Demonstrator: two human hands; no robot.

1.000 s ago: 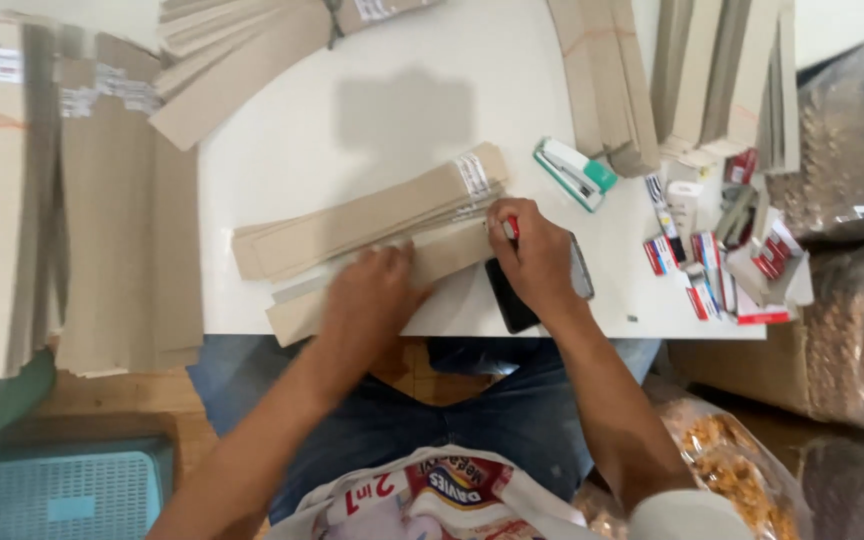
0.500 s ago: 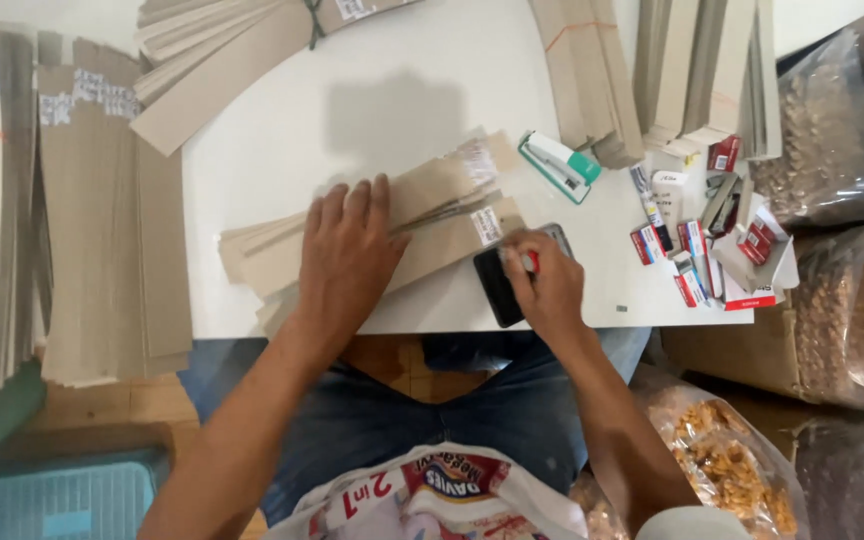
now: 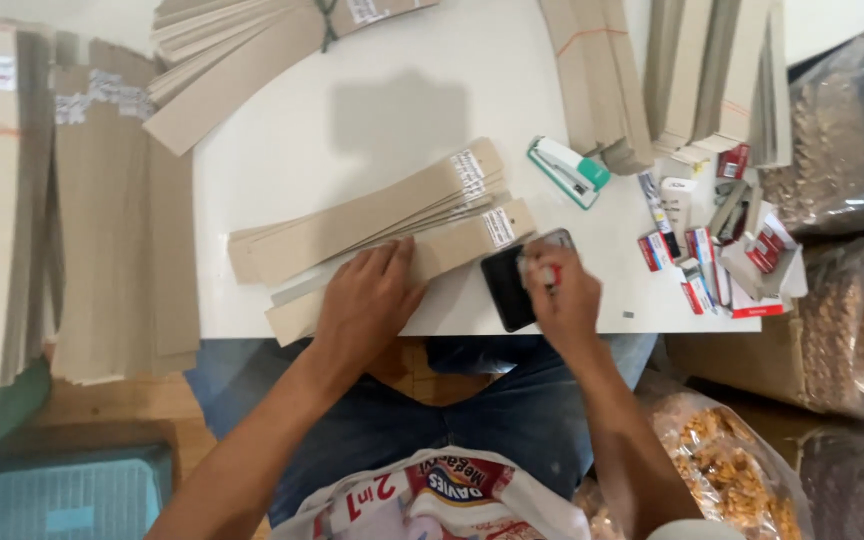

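Pressing flat, fingers spread, the left hand (image 3: 367,300) lay palm-down on the lowest card strip (image 3: 402,268), gripping nothing. The right hand (image 3: 560,295) was curled at the table edge (image 3: 242,325), its fingertips pinched on a small red-and-white item (image 3: 547,275) too blurred to name, with the hand resting over a dark phone (image 3: 505,290).

The strip ran slantwise from the near left edge of the table up toward the right hand, its labelled end just beside the phone. Just beyond the left hand's fingers lay a fanned stack of strips (image 3: 372,215), slanted the same way and touching the lower strip.

Beyond the right hand sat a white-and-green stapler (image 3: 567,170). To that hand's right lay a cluster of small red-and-white boxes (image 3: 712,250). Farther out were bundles of card (image 3: 602,80), and another bundle (image 3: 252,50) lay far beyond the left hand. Left of the left hand, flat card sheets (image 3: 72,210) were stacked beside the table. Clear bags of brown pieces (image 3: 852,300) stood at the far right.
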